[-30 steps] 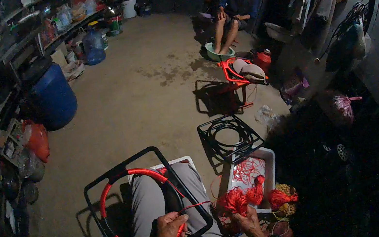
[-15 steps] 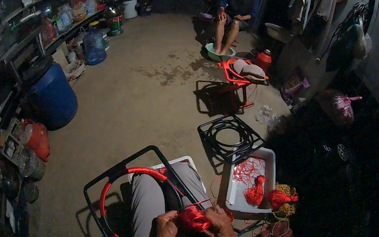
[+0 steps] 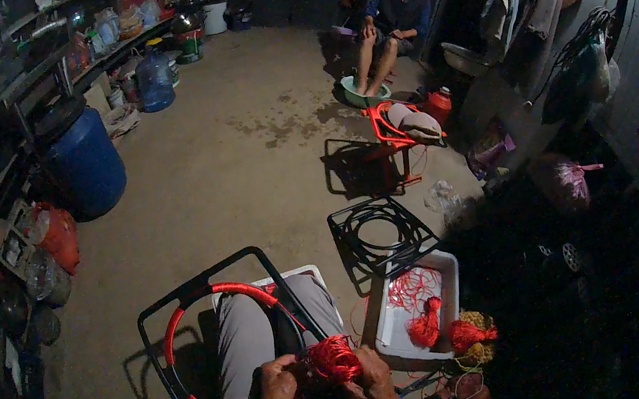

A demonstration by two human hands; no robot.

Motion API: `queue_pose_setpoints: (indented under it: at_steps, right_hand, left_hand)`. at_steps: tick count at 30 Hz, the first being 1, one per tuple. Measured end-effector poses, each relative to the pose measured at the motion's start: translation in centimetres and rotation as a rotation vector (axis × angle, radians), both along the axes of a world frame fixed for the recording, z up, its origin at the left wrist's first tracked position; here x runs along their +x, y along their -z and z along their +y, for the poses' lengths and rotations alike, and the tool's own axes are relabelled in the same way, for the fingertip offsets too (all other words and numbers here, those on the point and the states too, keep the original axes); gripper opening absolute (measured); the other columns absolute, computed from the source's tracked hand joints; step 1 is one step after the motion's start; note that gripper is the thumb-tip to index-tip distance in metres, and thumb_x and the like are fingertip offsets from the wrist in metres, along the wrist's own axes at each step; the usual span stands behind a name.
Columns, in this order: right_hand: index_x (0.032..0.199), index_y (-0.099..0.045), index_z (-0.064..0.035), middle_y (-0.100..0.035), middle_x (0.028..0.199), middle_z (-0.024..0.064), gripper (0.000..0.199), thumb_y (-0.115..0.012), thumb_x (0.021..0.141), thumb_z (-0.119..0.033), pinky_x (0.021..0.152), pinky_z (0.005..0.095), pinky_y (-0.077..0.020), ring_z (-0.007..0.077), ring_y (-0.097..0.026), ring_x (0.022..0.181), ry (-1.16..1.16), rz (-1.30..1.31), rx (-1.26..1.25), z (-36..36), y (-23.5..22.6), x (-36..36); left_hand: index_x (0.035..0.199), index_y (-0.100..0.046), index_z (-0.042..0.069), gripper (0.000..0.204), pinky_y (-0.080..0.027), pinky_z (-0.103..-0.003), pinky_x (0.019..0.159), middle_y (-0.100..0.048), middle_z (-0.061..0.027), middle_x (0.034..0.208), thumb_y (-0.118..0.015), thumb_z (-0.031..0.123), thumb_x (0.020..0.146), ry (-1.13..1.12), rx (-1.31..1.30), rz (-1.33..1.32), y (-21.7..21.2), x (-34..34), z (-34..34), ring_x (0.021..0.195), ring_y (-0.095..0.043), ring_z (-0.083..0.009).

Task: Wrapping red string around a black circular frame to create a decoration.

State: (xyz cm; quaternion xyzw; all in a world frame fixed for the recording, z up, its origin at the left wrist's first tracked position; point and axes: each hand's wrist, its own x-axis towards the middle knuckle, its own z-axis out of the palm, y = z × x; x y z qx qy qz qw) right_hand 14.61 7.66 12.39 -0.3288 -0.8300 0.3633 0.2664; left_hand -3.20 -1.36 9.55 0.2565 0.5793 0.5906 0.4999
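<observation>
We are holding a ball of red cord over our lap. Our left hand is curling tight on the cord beside the ball. Our right hand is cupping the ball from the other side, fingers bent around it. The ball is sitting right next to a black frame that is leaning over our knees. Part of the ring inside the frame is already wearing red cord.

We are thinking the ball could slip and roll onto the dusty floor, because it is round and only our fingers are keeping it up. The loose cord could also be catching on a frame bar and making a knot, since it is running so close to the bars. It is dim here, so a missed loop would be hard for us to spot.

A white tray is lying on the floor to our right, with more red cord in it. Another black frame is lying just past the tray. A big blue barrel is standing on the left. A clear water jug is standing farther back. A red bag is slumping near the barrel. Any labels are too small and dark for us to tell
</observation>
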Motion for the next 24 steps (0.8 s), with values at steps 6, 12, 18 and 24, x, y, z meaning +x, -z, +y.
queue_pose_setpoints:
  at_steps: [6,12,18,24]
  right_hand:
    - [0.106,-0.056,-0.0069,-0.059,0.098,0.0134,0.047,-0.071,0.063,-0.018,0.085,0.0479,-0.0385,0.0355,-0.051,0.094,-0.105,-0.183,0.275,0.0,0.5,-1.5]
    - [0.106,-0.055,-0.0045,-0.058,0.099,0.0153,0.046,-0.071,0.063,-0.012,0.083,0.0469,-0.0403,0.0374,-0.051,0.09,-0.105,-0.173,0.154,-0.6,2.1,1.3]
    - [0.115,-0.058,-0.0003,-0.063,0.107,0.0082,0.032,-0.061,0.084,-0.006,0.079,0.0291,-0.0484,0.0164,-0.061,0.091,0.441,0.151,-0.31,-0.3,2.2,5.4]
    - [0.114,-0.056,-0.003,-0.064,0.099,0.0074,0.032,-0.06,0.083,-0.007,0.072,0.0275,-0.0494,0.0147,-0.061,0.082,0.565,0.249,-0.563,-0.2,2.9,6.0]
  left_hand:
    - [0.099,-0.064,-0.002,0.017,-0.049,-0.025,0.065,-0.063,-0.002,0.077,-0.055,0.001,0.085,-0.066,0.154,-0.154,2.1,0.8,0.5,0.07,-0.059,-0.0094]
    - [0.081,-0.062,-0.001,0.013,-0.048,-0.027,0.064,-0.06,-0.0025,0.071,-0.049,0.001,0.081,-0.09,0.145,0.132,6.1,1.1,0.4,0.067,-0.056,-0.0109]
    - [0.074,-0.057,0.002,0.021,-0.047,-0.027,0.047,-0.055,-0.0065,0.06,-0.057,0.016,0.089,0.088,-0.242,-0.244,-2.8,-0.1,0.9,0.05,-0.055,-0.0146]
    - [0.08,-0.058,-0.001,0.026,-0.044,-0.026,0.042,-0.057,-0.0078,0.06,-0.059,0.024,0.088,0.058,-0.209,-0.221,-2.1,-0.2,0.9,0.044,-0.053,-0.0143]
